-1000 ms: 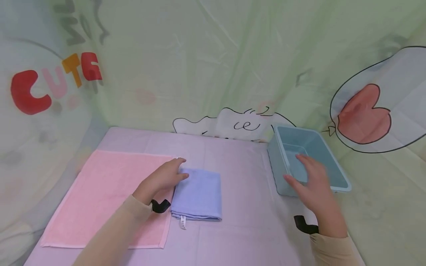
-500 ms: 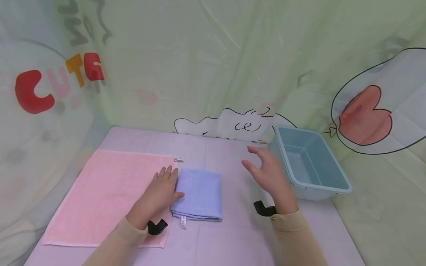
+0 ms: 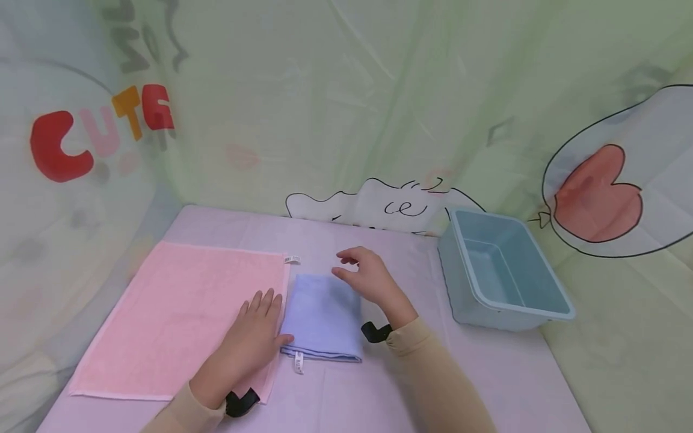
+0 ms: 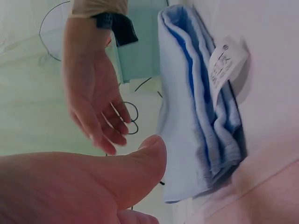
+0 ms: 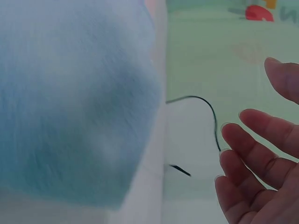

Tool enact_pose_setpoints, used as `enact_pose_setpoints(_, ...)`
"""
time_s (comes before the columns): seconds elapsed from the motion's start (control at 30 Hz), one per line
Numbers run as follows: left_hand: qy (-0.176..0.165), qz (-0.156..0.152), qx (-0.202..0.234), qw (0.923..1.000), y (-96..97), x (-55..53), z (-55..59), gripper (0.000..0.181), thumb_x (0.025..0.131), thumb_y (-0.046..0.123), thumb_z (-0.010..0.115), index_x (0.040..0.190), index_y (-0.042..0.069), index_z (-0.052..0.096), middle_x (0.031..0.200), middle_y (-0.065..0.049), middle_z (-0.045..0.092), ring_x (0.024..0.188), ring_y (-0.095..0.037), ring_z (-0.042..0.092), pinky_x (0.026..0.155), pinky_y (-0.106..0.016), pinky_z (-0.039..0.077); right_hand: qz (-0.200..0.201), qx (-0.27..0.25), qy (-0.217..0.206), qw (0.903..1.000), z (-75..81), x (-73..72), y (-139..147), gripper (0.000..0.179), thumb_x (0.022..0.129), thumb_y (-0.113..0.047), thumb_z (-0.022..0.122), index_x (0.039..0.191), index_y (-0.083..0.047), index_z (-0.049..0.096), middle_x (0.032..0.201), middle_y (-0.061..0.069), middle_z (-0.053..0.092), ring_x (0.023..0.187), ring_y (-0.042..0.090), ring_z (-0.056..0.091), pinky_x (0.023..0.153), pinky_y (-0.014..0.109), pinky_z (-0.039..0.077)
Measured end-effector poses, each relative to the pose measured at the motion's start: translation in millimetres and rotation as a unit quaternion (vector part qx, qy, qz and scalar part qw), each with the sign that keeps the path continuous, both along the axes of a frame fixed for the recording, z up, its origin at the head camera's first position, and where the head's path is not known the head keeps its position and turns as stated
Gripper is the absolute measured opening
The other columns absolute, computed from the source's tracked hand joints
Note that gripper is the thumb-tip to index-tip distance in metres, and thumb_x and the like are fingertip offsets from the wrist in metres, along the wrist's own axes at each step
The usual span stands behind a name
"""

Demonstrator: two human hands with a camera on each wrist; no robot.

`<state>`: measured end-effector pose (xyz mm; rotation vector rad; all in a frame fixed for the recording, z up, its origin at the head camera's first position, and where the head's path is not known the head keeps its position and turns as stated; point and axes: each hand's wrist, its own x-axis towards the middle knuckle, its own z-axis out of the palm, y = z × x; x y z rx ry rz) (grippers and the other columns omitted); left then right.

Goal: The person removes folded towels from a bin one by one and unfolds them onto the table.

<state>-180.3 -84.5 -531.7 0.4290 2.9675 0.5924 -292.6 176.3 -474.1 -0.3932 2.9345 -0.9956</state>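
Observation:
A folded light-blue towel (image 3: pixel 325 319) lies mid-table, its small white tag (image 3: pixel 299 362) sticking out at the near edge. To its left a pink towel (image 3: pixel 173 319) is spread flat, slightly overlapped or touched along its right edge. My left hand (image 3: pixel 251 337) lies low over the pink towel with fingers extended; its thumb (image 4: pixel 147 161) reaches to the blue towel's left side. Above the blue towel's far right corner hovers my right hand (image 3: pixel 373 279), fingers loosely bent and holding nothing. In the right wrist view, its fingertips (image 5: pixel 231 133) are apart from the towel.
A light-blue plastic bin (image 3: pixel 460 282) stands at the table's right side near the back. Printed curtains (image 3: pixel 325 108) enclose the back and both sides. The pink towel's white tag (image 3: pixel 292 260) lies at its far right corner.
My right hand has moved left from over the bin to above the blue towel. My left hand has drawn back toward me and flattened along the pink towel's edge. Both towels lie as before.

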Motion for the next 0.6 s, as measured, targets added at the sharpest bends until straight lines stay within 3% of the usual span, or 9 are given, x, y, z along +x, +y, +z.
enact_pose_setpoints(0.3,0.014,-0.006,-0.004,0.9999,1.8,17.0,-4.0,0.091,0.098,0.046,0.076,0.161,-0.009,0.039,0.17,-0.033,0.034,0.159,-0.055,0.03,0.128,-0.071,0.026,0.055,0.039,-0.018,0.9976,-27.0,-18.8,-37.8,0.048,0.098,-0.031,0.08,0.139,-0.008,0.071,0.127,0.012,0.073,0.122,0.033,0.065,0.106,0.05,0.056)
enact_pose_setpoints(0.6,0.021,0.007,-0.007,0.9997,11.0,33.9,-4.5,0.092,0.097,0.047,0.077,0.159,-0.011,0.041,0.17,-0.034,0.034,0.16,-0.055,0.03,0.128,-0.07,0.026,0.067,0.088,-0.023,0.9936,-40.4,-19.7,-61.8,0.046,0.1,-0.036,0.076,0.137,-0.01,0.073,0.122,0.013,0.073,0.117,0.033,0.064,0.103,0.05,0.053)
